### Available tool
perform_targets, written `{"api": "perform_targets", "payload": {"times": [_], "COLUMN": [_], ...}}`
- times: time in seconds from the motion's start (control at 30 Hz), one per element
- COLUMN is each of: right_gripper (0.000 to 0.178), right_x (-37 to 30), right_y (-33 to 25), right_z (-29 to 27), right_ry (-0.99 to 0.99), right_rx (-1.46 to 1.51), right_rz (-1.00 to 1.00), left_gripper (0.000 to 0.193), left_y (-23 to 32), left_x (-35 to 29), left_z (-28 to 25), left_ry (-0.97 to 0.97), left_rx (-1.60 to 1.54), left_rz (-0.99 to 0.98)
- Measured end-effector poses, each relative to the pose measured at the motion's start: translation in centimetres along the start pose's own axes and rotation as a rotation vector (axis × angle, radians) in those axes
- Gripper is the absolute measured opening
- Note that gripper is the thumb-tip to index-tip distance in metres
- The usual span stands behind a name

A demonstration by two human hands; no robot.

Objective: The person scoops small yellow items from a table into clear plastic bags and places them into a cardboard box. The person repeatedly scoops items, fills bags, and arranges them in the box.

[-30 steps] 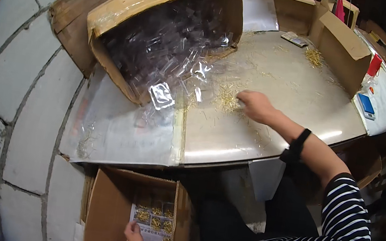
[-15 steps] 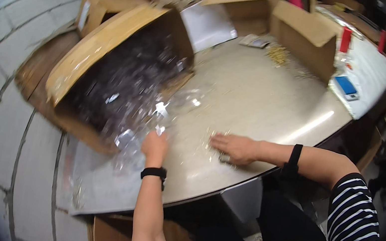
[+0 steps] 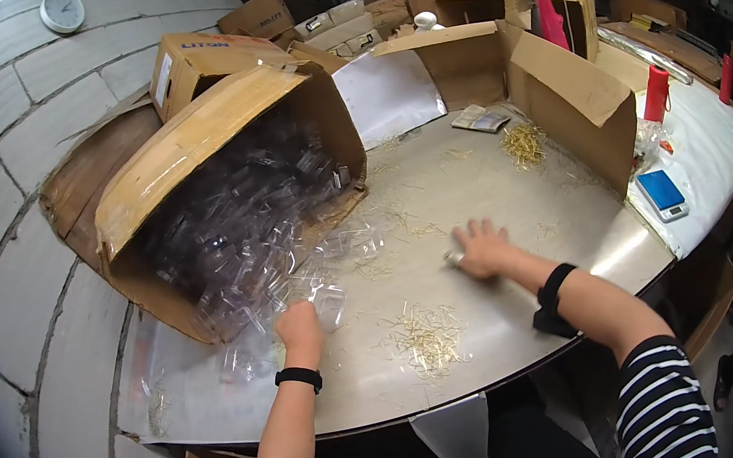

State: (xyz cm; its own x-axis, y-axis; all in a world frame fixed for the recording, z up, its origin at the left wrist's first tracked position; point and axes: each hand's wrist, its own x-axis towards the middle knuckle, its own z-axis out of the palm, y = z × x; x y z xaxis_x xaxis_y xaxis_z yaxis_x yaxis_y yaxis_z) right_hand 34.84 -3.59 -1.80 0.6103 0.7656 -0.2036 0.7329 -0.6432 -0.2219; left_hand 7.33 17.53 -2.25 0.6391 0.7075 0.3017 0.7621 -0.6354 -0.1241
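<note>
My fingers at the tabletop, with gold-coloured pins between and clear cases at left.
Nearest, my left fingers are curled, tips hidden, at the near edge of a clear plastic case; whether they grip it I cannot tell. To their right, well apart, lies a loose heap of gold-coloured pins. Beyond that heap, my right fingers are spread wide, palm down, with no pins visibly gripped. Left of them, a tipped carton spills more cases; farther off sits a second pin heap.
</note>
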Motion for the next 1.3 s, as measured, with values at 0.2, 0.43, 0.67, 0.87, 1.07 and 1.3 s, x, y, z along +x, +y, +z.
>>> {"api": "perform_targets", "payload": {"times": [0.2,0.43,0.67,0.87,1.07,1.3], "right_gripper": [0.079,0.080,0.062,0.068,0.068,0.047], "right_x": [-1.4,-7.2,-13.2,-15.7,-12.0,-10.9], "right_y": [-8.3,-9.6,-4.9,-1.4,-10.6,-9.1], "right_z": [2.9,4.7,2.2,5.8,7.2,6.6], "right_ry": [-0.100,-0.129,0.211,0.369,0.390,0.105], "right_rx": [0.087,0.056,0.506,0.640,0.274,0.445], "right_rz": [-0.343,-0.571,-0.402,-0.036,-0.151,-0.607], "left_gripper": [0.008,0.012,0.015,0.015,0.012,0.028], "left_y": [-0.1,0.2,-0.7,-2.7,1.0,1.9], "left_x": [-0.3,-1.5,-2.0,-2.9,-14.6,-33.4], "left_z": [-0.1,-1.9,-1.3,-2.6,-7.4,-4.2], "left_ry": [0.076,0.033,0.092,0.233,0.124,-0.432], "left_rx": [0.043,-0.247,-0.395,-0.961,-1.929,-2.215], "left_rz": [0.021,-0.057,-0.095,-0.326,-0.641,-0.792]}}
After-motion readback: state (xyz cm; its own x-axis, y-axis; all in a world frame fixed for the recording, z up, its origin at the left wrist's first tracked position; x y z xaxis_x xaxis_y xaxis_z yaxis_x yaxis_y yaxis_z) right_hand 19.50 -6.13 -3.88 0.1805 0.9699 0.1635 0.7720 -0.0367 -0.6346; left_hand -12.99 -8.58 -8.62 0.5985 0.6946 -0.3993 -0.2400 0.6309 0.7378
